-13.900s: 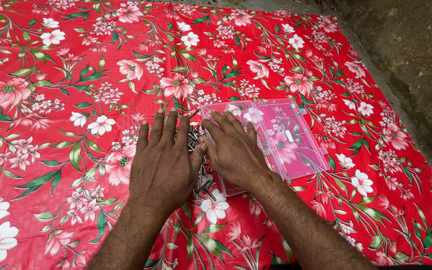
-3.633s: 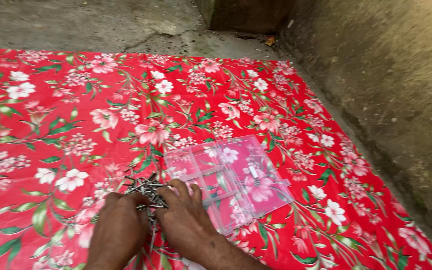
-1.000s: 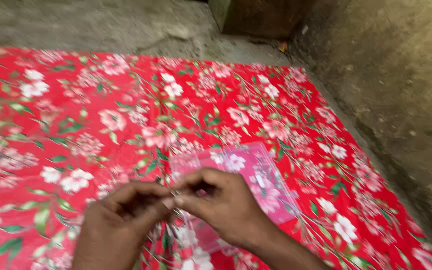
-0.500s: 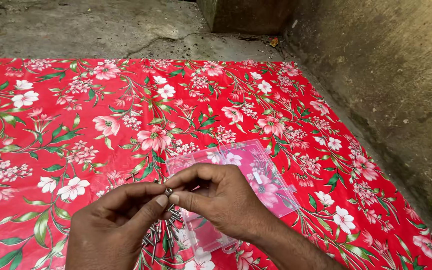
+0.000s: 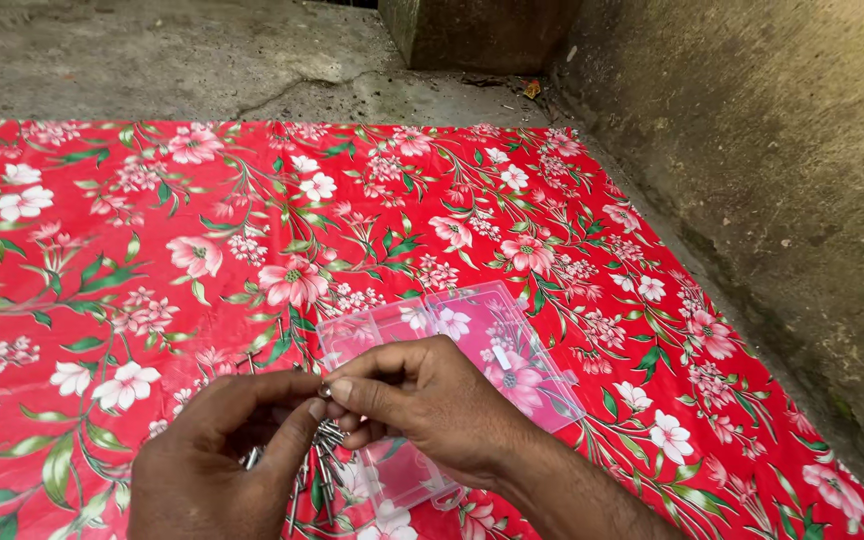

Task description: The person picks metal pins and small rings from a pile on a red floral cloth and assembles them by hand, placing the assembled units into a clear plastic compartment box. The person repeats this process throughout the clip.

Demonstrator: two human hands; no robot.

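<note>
Between hands: small metal nut (image 5: 324, 391), silvery, round, pinched.

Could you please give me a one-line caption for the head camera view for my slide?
Left hand and right hand pinch a small metal piece above loose nails, beside a clear plastic box on red floral cloth.

bare cloth (image 5: 152, 230) left, concrete wall (image 5: 772, 170) blocking right

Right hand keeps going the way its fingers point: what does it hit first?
The right hand points left toward the left hand; their fingertips already meet around a small metal piece, so it meets that and the left fingers first.
</note>
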